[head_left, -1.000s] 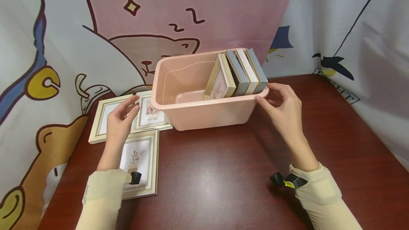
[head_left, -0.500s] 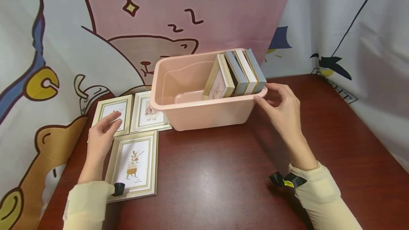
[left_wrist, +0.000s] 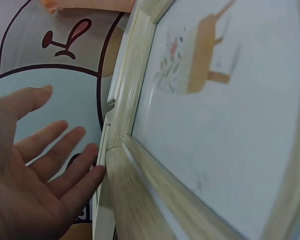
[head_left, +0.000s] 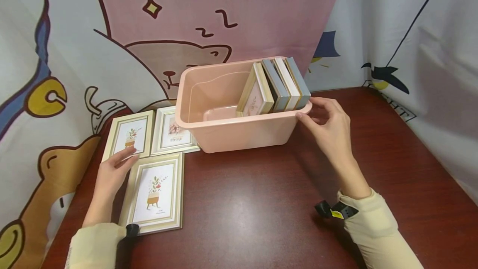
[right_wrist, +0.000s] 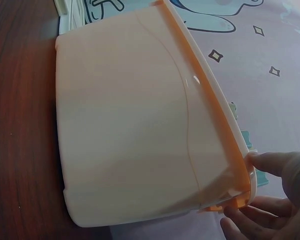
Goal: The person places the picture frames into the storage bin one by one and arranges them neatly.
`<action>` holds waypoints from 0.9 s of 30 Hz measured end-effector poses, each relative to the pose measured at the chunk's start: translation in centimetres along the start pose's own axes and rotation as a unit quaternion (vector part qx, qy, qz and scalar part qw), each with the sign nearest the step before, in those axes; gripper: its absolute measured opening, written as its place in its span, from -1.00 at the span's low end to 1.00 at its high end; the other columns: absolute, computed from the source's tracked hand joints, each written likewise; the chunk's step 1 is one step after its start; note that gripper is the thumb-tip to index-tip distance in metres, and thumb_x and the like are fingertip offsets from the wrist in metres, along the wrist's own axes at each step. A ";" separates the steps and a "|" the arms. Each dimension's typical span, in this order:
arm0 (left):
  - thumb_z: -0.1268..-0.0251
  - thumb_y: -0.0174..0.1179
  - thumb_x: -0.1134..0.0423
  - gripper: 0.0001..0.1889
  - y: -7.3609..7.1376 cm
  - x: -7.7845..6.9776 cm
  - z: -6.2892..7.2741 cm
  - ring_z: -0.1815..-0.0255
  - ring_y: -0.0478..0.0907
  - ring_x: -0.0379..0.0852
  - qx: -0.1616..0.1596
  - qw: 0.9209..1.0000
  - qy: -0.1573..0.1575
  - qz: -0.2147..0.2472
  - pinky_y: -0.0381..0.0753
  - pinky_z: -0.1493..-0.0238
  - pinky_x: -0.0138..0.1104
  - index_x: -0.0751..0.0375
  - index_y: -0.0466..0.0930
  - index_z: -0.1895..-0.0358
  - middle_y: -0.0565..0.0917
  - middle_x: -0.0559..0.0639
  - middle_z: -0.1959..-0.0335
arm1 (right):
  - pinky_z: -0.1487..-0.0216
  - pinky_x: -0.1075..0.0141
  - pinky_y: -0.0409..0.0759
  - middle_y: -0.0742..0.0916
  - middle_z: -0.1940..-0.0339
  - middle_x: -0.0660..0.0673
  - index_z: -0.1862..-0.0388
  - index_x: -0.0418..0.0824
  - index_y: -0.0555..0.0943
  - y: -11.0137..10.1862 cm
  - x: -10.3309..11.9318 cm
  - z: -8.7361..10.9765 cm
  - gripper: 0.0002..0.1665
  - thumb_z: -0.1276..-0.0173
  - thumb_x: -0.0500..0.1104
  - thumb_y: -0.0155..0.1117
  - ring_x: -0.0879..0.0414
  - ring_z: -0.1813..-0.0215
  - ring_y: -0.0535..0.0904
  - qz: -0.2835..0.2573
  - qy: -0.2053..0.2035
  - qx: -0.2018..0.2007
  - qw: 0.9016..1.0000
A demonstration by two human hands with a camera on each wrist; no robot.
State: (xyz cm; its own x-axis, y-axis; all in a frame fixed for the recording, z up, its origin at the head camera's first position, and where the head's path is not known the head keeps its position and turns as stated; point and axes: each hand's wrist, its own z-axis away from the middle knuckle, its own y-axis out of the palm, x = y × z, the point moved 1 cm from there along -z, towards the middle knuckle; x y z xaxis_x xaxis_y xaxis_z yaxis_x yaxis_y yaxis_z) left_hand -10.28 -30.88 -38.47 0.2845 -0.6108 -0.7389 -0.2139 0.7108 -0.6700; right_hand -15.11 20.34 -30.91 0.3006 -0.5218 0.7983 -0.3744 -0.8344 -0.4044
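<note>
A pink plastic storage bin (head_left: 239, 134) stands on the table with several picture frames upright at its right end, among them a cream one (head_left: 257, 99). My right hand (head_left: 332, 130) pinches the bin's front right rim, thumb in front and fingers curled under the corner. On the left, my left hand (head_left: 112, 175) hovers over a small cream picture frame (head_left: 147, 125), beside a larger cream picture frame (head_left: 178, 196). Its fingers are loosely spread and grip nothing, as the left wrist view shows; whether the fingertips touch a frame's edge I cannot tell.
A white picture frame (head_left: 158, 140) lies flat, partly under the bin's left overhang. The dark red wooden table (head_left: 261, 211) meets a cartoon-printed curtain (head_left: 276, 11) at the back and both sides. Each wrist bears a small black camera, like the right one (head_left: 324, 210).
My left hand has moved left and toward me, from beside the bin to the near edge of the small cream picture frame, uncovering both cream frames. My right hand stays on the bin's rim.
</note>
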 end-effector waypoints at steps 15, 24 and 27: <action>-0.45 0.14 0.05 -0.34 -0.7 1.6 0.0 -0.24 0.49 0.33 0.105 0.992 -0.027 -0.057 0.62 -0.07 -0.11 0.42 0.28 -0.44 0.40 0.50 -0.36 | 0.21 0.72 0.60 0.67 0.01 -0.16 -0.15 -0.31 0.63 0.2 -0.2 0.0 -0.46 -0.19 -0.20 0.51 0.59 0.17 0.59 0.002 -0.001 0.001 1.000; -0.38 0.23 0.25 -0.23 -1.5 2.6 0.1 0.00 0.59 0.14 0.214 0.974 0.009 -0.068 0.75 -0.01 -0.04 0.48 0.05 -0.50 0.29 0.58 -0.27 | 0.21 0.72 0.60 0.67 0.01 -0.16 -0.15 -0.30 0.63 0.1 -0.2 0.0 -0.46 -0.19 -0.20 0.51 0.59 0.17 0.58 0.006 -0.002 0.002 1.000; -0.37 0.24 0.26 -0.21 -1.5 2.7 0.2 0.04 0.59 0.06 0.231 0.971 0.008 -0.059 0.77 0.04 -0.10 0.48 0.02 -0.51 0.28 0.55 -0.23 | 0.21 0.73 0.59 0.67 0.01 -0.17 -0.15 -0.30 0.63 0.1 -0.3 0.0 -0.46 -0.19 -0.19 0.51 0.59 0.17 0.58 0.006 -0.002 0.001 1.000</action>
State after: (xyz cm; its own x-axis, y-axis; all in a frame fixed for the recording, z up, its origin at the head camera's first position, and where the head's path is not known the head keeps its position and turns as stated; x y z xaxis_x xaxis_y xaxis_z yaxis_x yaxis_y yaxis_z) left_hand -9.01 -33.51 -39.49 0.2663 -0.7004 -0.6622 0.2632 0.7137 -0.6491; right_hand -15.26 20.42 -31.14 0.2995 -0.5324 0.7917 -0.3754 -0.8286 -0.4152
